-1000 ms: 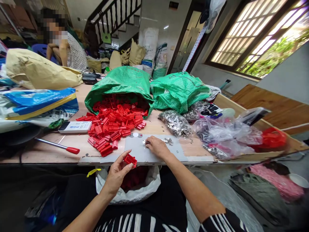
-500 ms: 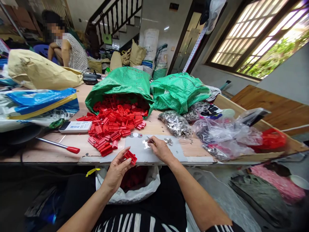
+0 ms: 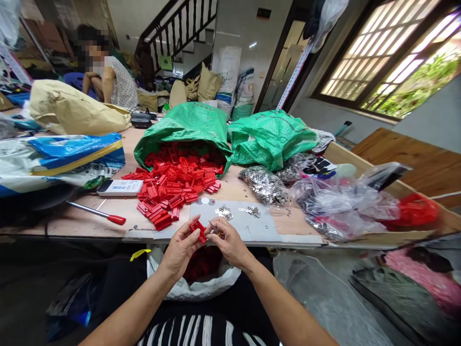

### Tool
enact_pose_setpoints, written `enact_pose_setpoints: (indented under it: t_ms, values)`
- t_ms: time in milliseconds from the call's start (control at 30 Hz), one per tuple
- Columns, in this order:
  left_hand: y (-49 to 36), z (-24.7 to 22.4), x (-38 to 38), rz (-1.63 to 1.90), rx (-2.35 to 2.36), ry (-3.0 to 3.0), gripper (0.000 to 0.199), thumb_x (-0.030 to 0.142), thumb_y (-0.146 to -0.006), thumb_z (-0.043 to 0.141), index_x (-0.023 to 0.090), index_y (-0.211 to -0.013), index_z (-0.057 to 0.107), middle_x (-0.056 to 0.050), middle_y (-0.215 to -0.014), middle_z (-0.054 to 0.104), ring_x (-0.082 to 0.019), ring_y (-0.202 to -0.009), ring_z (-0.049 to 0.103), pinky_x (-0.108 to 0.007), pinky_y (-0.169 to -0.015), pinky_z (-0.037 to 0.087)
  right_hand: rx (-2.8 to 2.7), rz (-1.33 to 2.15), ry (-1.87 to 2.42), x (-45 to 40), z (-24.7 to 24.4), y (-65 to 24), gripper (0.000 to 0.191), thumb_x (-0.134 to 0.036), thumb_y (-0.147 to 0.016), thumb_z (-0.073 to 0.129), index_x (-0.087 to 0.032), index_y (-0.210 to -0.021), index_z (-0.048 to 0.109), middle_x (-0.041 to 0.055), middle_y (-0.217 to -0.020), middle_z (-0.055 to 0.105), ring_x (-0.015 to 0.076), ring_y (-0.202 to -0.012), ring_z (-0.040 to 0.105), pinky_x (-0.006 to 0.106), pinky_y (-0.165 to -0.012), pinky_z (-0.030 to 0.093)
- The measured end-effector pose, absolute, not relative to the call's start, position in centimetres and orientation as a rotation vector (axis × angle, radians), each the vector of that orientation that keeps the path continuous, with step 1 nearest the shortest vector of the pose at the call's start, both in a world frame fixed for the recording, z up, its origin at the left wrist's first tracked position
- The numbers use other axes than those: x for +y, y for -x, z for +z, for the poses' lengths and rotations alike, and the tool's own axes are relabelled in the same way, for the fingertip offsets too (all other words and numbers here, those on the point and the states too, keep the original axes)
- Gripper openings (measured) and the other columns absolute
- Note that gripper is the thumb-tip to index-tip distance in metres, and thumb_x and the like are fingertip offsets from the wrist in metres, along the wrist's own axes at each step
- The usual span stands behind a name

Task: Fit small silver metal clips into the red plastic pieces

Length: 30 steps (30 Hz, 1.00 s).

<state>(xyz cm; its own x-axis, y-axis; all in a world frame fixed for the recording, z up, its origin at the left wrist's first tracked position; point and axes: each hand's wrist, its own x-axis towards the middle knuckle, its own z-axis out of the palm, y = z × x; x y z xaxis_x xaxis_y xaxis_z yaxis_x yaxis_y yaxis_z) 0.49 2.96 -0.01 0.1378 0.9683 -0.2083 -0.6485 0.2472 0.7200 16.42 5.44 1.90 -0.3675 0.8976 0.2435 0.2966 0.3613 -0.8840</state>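
Note:
My left hand point(image 3: 184, 247) is closed around a red plastic housing point(image 3: 198, 230), gripped between thumb and fingers just over the table's front edge. Close against it, my right hand point(image 3: 227, 242) pinches a thin pointed tool point(image 3: 212, 226), whose tip is directed at the housing. Fingers hide most of the tool, so its exact kind is unclear. On the grey mat point(image 3: 259, 230) lie two small piles of shiny metal pieces, a near pile point(image 3: 224, 212) and a right-hand pile point(image 3: 251, 211). Loose red housings point(image 3: 173, 180) spill from an open green sack point(image 3: 187, 120).
Below the table edge, a white sack point(image 3: 194, 290) holds more red parts. To the right are a bag of metal pieces point(image 3: 264, 185) and clear plastic bags point(image 3: 342, 202). A red-tipped lever point(image 3: 115, 219) sticks out at left. Another person point(image 3: 120, 79) sits behind.
My right hand has moved from the near metal pile down and left to the red housing, carrying the pointed tool. The housing has risen slightly in my left hand. The view has shifted slightly.

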Motion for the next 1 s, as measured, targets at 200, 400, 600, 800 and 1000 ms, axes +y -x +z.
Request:
enact_pose_setpoints:
  t_ms: [200, 400, 600, 800, 1000]
  values:
    - [-0.4, 0.1, 2.9, 1.231, 0.719, -0.556, 0.047, 0.021, -0.074, 0.070, 0.023, -0.120, 0.059, 0.000, -0.082, 0.066, -0.012, -0.077, 0.064, -0.029, -0.080, 0.050, -1.956, 1.031, 0.996, 5.3, 1.6, -17.3, 0.003, -0.019, -0.083, 0.059, -0.020, -0.083, 0.062, 0.0001, -0.083, 0.053, 0.0132, -0.078, 0.049, 0.024, -0.070, 0.038]
    - [-0.6, 0.3, 2.7, 1.230, 0.748, -0.609, 0.043, 0.024, -0.073, 0.071, 0.023, -0.115, 0.062, -0.001, -0.086, 0.067, -0.013, -0.081, 0.063, -0.026, -0.079, 0.049, -1.870, 1.168, 1.060, 5.0, 1.5, -17.9, 0.010, -0.025, -0.083, 0.060, -0.020, -0.091, 0.058, -0.0022, -0.081, 0.054, 0.0100, -0.065, 0.043, 0.022, -0.061, 0.036]
    - [-0.2, -1.0, 3.5, 1.266, 0.883, -0.855, 0.044, 0.026, -0.073, 0.070, 0.024, -0.115, 0.058, -0.002, -0.099, 0.067, -0.015, -0.085, 0.062, -0.026, -0.078, 0.048, -1.962, 0.995, 1.143, 5.0, 0.9, -18.6, 0.023, -0.028, -0.092, 0.045, -0.023, -0.111, 0.057, 0.0031, -0.096, 0.054, 0.0132, -0.077, 0.050, 0.026, -0.072, 0.042]
    - [1.1, -3.0, 5.2, 1.289, 1.225, -1.535, 0.035, 0.022, -0.067, 0.073, 0.025, -0.101, 0.064, -0.002, -0.094, 0.067, -0.019, -0.083, 0.061, -0.031, -0.081, 0.045, -2.122, 0.777, 1.254, 5.3, -0.5, -18.6, 0.026, -0.020, -0.088, 0.050, -0.023, -0.112, 0.060, 0.0032, -0.086, 0.056, 0.0154, -0.081, 0.054, 0.027, -0.076, 0.043]
    - [1.3, -3.1, 6.3, 1.188, 1.212, -1.731, 0.037, 0.018, -0.066, 0.073, 0.026, -0.101, 0.067, -0.003, -0.095, 0.070, -0.021, -0.086, 0.063, -0.033, -0.083, 0.045, -2.194, 0.704, 1.294, 5.7, -0.8, -18.3, 0.018, -0.017, -0.085, 0.054, -0.021, -0.101, 0.063, 0.0033, -0.089, 0.065, 0.0150, -0.080, 0.058, 0.026, -0.074, 0.043]
